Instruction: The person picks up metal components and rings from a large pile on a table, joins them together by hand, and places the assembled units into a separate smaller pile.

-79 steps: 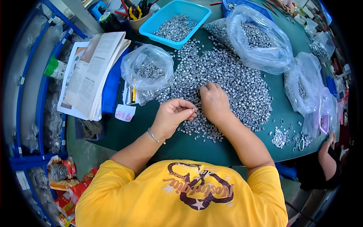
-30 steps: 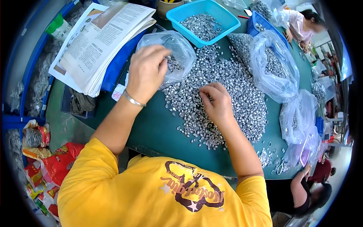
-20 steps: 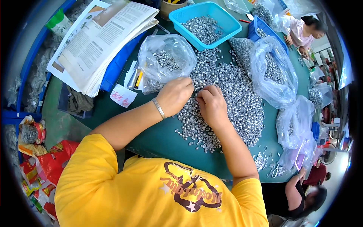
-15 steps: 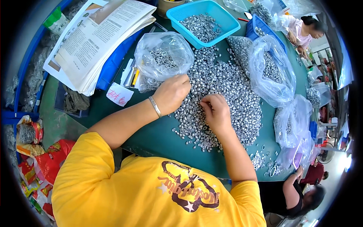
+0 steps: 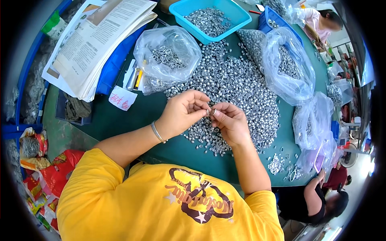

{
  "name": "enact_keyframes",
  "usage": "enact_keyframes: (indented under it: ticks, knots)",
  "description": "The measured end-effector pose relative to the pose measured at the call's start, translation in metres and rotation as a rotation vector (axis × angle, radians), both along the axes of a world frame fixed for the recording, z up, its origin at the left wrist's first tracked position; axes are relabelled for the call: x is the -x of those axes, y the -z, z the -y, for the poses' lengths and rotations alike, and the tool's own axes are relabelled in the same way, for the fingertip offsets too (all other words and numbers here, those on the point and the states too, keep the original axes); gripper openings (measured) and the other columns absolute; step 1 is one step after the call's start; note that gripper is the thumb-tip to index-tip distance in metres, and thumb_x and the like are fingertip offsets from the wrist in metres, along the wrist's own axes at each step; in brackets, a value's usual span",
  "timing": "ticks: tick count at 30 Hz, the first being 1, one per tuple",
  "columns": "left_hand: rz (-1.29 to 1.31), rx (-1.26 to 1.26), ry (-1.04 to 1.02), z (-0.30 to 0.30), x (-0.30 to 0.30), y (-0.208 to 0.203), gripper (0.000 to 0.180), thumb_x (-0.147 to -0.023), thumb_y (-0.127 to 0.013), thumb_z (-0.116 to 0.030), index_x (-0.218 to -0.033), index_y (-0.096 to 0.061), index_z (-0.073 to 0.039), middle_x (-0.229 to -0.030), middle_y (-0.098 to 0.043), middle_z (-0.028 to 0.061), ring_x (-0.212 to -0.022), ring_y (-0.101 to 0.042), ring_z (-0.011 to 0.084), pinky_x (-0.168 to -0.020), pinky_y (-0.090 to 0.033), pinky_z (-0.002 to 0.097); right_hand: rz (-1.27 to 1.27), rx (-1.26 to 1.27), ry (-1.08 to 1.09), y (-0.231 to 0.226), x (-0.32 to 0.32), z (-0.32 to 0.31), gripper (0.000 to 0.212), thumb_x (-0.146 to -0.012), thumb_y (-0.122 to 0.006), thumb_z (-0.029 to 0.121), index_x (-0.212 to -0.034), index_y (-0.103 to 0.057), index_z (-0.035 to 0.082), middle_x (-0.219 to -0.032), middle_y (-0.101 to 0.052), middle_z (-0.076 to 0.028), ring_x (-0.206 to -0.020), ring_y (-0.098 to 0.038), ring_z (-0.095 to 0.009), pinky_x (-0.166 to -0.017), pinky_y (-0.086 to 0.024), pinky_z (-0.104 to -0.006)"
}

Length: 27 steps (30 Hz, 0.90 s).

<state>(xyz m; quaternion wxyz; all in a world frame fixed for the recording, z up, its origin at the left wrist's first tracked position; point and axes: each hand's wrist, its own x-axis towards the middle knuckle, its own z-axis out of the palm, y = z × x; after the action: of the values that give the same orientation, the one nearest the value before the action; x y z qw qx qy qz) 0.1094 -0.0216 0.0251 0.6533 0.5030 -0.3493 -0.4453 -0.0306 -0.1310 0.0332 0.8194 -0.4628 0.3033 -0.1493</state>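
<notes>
- Small metal ring (image 5: 213, 112): pinched between fingertips of right hand (image 5: 230, 122), at 3 o'clock from left hand (image 5: 184, 113); another is pinched by the left fingertips.
- Heap of metal rings (image 5: 237, 86): one, spread at 12 o'clock of both hands.
- Clear bags: four counted.
- Turquoise basket (image 5: 239, 12): one.

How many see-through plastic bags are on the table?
4 that I can make out: one bag beside the stack of papers, one big bag right of the blue basket, and two at the table's right edge. More may be hidden.
</notes>
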Motion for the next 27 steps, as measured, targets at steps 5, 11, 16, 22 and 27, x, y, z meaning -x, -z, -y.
enact_keyframes:
  ticks: [5,11,16,22,27]
  knots:
    - [-0.309,-0.089,0.071,0.0,-0.001,0.001,0.017,-0.081,-0.054,0.004,-0.098,-0.055,0.004,-0.086,-0.062,0.0095,-0.081,-0.062,0.0143,-0.072,-0.051,0.0231,0.058,-0.168,0.051,-0.004,0.001,-0.003,0.011,-0.083,-0.055,0.002,-0.094,-0.056,-0.001,-0.082,-0.062,-0.008,-0.068,-0.059,-0.013,-0.056,-0.049,-0.0224]
    - [-0.576,-0.212,0.142,0.0,-0.002,0.001,0.018,-0.082,-0.05,0.003,-0.099,-0.056,0.003,-0.087,-0.061,0.009,-0.082,-0.062,0.0154,-0.072,-0.052,0.0255,0.038,0.185,0.042,0.0,0.0,-0.01,0.01,-0.08,-0.057,-0.003,-0.09,-0.058,-0.003,-0.087,-0.059,-0.008,-0.073,-0.059,-0.013,-0.06,-0.049,-0.022]
    - [-0.732,-0.245,0.219,-0.003,-0.007,0.013,0.021,-0.083,-0.05,-0.001,-0.104,-0.054,0.002,-0.09,-0.059,0.0071,-0.079,-0.058,0.0125,-0.065,-0.05,0.0224,-0.169,1.193,0.047,-0.01,-0.017,0.002,0.008,-0.076,-0.059,-0.003,-0.084,-0.061,-0.001,-0.083,-0.058,-0.01,-0.069,-0.058,-0.016,-0.059,-0.047,-0.0247]
    - [-0.864,-0.194,0.145,-0.002,-0.013,0.01,0.012,-0.081,-0.046,-0.003,-0.088,-0.055,0.001,-0.073,-0.052,0.0044,-0.057,-0.045,0.007,-0.046,-0.036,0.0177,-0.315,1.516,0.103,0.014,-0.046,0.03,0.009,-0.073,-0.063,0.004,-0.081,-0.062,0.001,-0.076,-0.056,-0.011,-0.069,-0.055,-0.028,-0.062,-0.046,-0.0347]
    - [-0.88,-0.302,0.227,-0.006,-0.004,0.011,0.01,-0.08,-0.046,-0.004,-0.084,-0.055,-0.002,-0.072,-0.053,0.0049,-0.053,-0.045,0.0079,-0.043,-0.036,0.0192,-0.264,1.677,0.022,0.017,-0.04,0.032,0.006,-0.074,-0.062,0.003,-0.08,-0.061,0.001,-0.077,-0.056,-0.009,-0.069,-0.055,-0.024,-0.061,-0.046,-0.0341]
